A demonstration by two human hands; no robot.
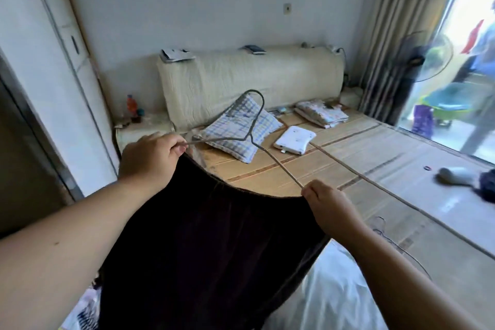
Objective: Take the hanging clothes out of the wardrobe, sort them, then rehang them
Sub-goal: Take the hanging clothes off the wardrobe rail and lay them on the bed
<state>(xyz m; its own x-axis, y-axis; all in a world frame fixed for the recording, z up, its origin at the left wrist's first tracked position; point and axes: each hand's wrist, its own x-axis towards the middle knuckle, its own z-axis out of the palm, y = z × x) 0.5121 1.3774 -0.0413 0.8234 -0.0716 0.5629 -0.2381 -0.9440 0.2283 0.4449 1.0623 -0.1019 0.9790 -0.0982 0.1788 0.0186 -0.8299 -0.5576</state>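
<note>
A dark brown garment (209, 244) hangs stretched between my two hands over the bed. A thin wire hanger (254, 126) sits at its waistband, hook pointing away from me. My left hand (150, 158) grips the hanger's left end together with the garment's left edge. My right hand (325, 203) pinches the hanger's right end and the garment's right edge. The wardrobe (48, 67), white, stands along the left wall.
A bed with a bamboo mat (375, 169) lies ahead, holding a checked pillow (241, 128), a white device (294, 139), folded cloth (321, 112) and a bare wire hanger (393, 244). White fabric (326, 289) lies below. A fan (426, 59) and curtain stand at the right.
</note>
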